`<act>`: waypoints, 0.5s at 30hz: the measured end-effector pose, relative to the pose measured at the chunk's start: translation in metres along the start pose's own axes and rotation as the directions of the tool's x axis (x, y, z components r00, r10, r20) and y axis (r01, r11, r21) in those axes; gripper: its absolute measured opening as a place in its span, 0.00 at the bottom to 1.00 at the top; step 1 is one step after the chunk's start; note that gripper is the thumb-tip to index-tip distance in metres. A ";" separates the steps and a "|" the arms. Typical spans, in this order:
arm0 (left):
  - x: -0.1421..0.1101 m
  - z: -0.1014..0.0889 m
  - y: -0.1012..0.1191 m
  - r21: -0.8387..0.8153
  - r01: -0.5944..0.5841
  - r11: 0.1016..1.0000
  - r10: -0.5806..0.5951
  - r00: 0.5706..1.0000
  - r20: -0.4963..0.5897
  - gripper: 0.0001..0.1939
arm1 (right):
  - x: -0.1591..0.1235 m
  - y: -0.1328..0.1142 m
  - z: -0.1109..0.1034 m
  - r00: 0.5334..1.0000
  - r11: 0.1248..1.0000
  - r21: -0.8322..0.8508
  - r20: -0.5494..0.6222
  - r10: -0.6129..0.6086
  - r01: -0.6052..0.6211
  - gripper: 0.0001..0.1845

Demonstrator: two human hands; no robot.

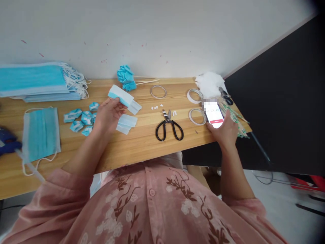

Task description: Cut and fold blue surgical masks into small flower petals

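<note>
My left hand (109,113) pinches a folded piece of blue and white face mask (122,96) above the table. Pale blue cut mask pieces (126,124) lie just beneath it. On the right, my right hand (225,130) grips a phone (213,113) by its lower end, thumb on the near edge. Its lit screen shows digits and a red bar. Between my hands, black-handled scissors (168,125) rest with blades slightly apart, small white bits (174,113) beside them. Several small folded blue pieces (87,118) lie left of my left hand.
A stack of masks (33,79) and a single mask (42,134) lie left, near a blue glue gun (8,140). Blue fabric flowers (125,76) on sticks lie at the back. Tape rolls (197,117), white fluff (209,83) and green-white stems (241,125) are right. A dark panel (284,95) borders the table.
</note>
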State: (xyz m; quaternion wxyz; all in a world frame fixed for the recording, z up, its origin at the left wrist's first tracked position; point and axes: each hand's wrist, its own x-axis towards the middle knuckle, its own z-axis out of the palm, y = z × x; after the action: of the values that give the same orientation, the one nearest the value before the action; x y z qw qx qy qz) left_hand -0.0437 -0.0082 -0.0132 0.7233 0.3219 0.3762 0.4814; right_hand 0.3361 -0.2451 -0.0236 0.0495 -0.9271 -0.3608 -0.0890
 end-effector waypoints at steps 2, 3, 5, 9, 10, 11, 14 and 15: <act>0.000 0.001 0.000 -0.006 0.010 1.000 -0.010 1.000 -0.007 0.06 | 0.005 -0.002 0.000 1.000 1.000 0.007 0.010 0.004 -0.004 0.56; -0.001 0.001 0.001 -0.007 0.019 1.000 -0.019 1.000 -0.015 0.06 | 0.007 -0.003 0.000 1.000 1.000 0.010 0.009 0.002 -0.002 0.55; -0.001 0.003 0.001 -0.008 0.032 0.999 -0.033 0.999 -0.032 0.06 | 0.011 -0.005 0.000 1.000 1.000 0.015 0.001 -0.010 0.010 0.54; -0.002 0.003 0.002 -0.015 0.044 0.999 -0.044 0.999 -0.027 0.04 | 0.014 -0.006 -0.001 0.999 0.999 0.018 0.009 -0.045 0.045 0.54; -0.002 0.003 0.002 -0.016 0.048 0.999 -0.048 0.999 -0.024 0.04 | 0.015 -0.006 -0.001 0.999 0.999 0.014 0.009 -0.049 0.049 0.54; -0.002 0.003 0.002 -0.016 0.053 0.998 -0.053 0.998 -0.022 0.04 | 0.015 -0.007 -0.002 0.999 0.999 0.007 0.008 -0.052 0.052 0.54; -0.001 0.001 0.001 -0.015 0.065 0.998 -0.066 0.997 -0.032 0.05 | 0.017 -0.007 -0.006 0.999 0.999 -0.021 0.002 -0.037 0.037 0.56; -0.001 0.001 0.001 -0.015 0.067 0.998 -0.068 0.997 -0.037 0.05 | 0.017 -0.007 -0.009 0.999 0.999 -0.025 0.001 -0.033 0.033 0.56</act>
State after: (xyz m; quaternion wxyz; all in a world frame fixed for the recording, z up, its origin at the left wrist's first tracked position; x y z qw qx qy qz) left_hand -0.0434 -0.0085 -0.0119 0.7340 0.2949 0.3972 0.4653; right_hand 0.3427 -0.2298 -0.0110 0.0362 -0.9216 -0.3747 -0.0942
